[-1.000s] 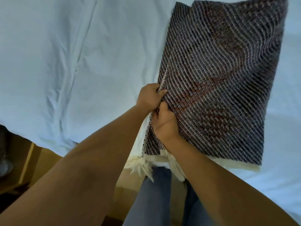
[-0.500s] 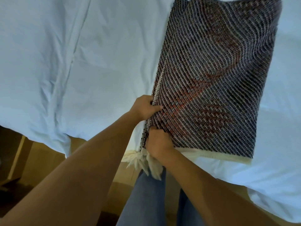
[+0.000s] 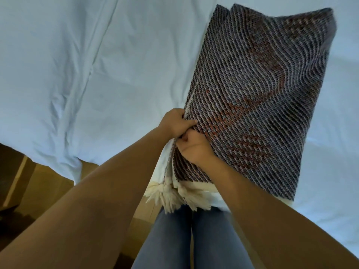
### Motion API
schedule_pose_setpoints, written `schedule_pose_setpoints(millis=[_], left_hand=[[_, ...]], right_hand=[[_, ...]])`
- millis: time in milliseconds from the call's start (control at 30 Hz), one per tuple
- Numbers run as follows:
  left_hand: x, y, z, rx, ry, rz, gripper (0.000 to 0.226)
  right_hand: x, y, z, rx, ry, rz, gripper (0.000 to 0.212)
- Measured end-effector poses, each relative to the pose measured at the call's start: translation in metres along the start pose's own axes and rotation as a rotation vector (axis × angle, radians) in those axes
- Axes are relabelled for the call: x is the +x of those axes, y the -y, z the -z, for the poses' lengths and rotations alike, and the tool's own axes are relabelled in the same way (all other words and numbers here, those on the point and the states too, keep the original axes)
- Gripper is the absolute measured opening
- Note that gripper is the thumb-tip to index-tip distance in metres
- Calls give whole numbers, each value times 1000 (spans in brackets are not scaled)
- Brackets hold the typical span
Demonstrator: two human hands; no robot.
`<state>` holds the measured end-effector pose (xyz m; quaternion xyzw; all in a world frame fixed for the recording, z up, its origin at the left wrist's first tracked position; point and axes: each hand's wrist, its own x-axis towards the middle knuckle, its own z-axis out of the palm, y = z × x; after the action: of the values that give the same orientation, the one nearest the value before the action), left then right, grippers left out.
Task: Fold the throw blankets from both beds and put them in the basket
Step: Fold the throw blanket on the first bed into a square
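Throw blanket (image 3: pixel 252 98): laid on the bed (image 3: pixel 120 61), already folded into a narrow layered panel.
Left hand (image 3: pixel 177 124): clamped on its left edge.
Right hand (image 3: pixel 194 148): pinched on the same edge, touching the left.
Remaining: further folding judged; basket unseen.

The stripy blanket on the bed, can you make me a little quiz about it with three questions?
1. True or false: both hands grip the same long edge of the throw blanket.
2. What does the blanket lie on? A) the wooden floor B) the white bed sheet C) a basket
3. Fill in: the cream ______ hang off the blanket's near end, over the bed's edge.

Key:
1. True: the left hand and right hand pinch that edge side by side.
2. B, the white bed sheet.
3. tassels.
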<state>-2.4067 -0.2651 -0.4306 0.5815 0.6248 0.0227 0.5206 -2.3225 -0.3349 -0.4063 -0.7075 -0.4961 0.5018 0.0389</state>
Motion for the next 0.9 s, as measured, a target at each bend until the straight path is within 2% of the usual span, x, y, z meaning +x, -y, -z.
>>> schedule_pose_setpoints(millis=[133, 300, 467, 600, 667, 767, 833, 900], left_hand=[[19, -22, 6, -32, -67, 24, 40], [53, -59, 13, -56, -120, 39, 30], [105, -114, 28, -184, -89, 88, 32], [148, -161, 34, -365, -80, 100, 49], [165, -182, 33, -403, -92, 40, 33], [186, -186, 38, -300, -238, -20, 13], [195, -170, 46, -221, -377, 63, 16], [201, -155, 49, -224, -403, 158, 18]], right_hand=[[24, 0, 42, -28, -61, 46, 12], [59, -4, 95, -56, -87, 88, 25], [109, -7, 162, -17, -221, 107, 11], [144, -14, 207, -23, -275, 187, 10], [156, -15, 221, -11, -298, 227, 9], [171, -13, 234, -41, -339, 295, 12], [179, -12, 240, -101, -334, 338, 13], [187, -11, 246, -142, -323, 375, 12]])
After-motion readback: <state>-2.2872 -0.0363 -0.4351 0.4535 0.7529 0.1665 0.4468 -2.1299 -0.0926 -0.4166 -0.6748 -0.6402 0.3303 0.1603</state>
